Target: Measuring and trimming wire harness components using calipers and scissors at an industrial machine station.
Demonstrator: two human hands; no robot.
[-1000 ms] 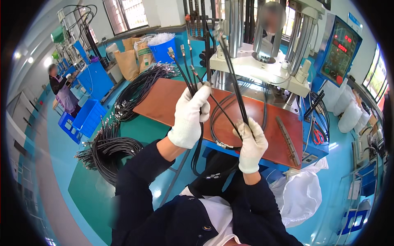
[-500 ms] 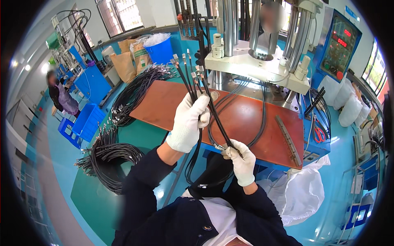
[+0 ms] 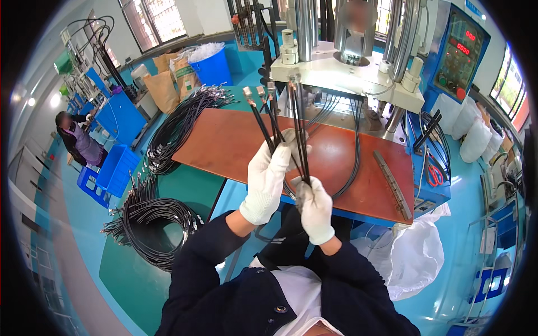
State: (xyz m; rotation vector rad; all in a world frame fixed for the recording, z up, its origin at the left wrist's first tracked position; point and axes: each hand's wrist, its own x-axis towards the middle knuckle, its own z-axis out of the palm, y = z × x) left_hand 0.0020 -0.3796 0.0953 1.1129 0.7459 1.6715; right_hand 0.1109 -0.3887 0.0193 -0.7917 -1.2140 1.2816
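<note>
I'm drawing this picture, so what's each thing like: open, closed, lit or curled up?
Left hand: closed on black cables
Right hand: closed on second cable bunch
Red display: lit
Blue bucket: heaped full
Cable bundle on green table: coiled
Metal bar: lying flat

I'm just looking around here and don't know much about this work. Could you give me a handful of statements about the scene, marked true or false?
1. The left hand and the right hand both wear white gloves. True.
2. The right hand is empty. False: it grips black cables.
3. A narrow metal bar lies on the reddish-brown worktop. True.
4. The cable bundles on the green table lie to the person's right. False: they lie to the left.
5. The blue tub at the back holds whitish material. True.
6. The control box shows no lit digits. False: red digits glow on it.
</note>
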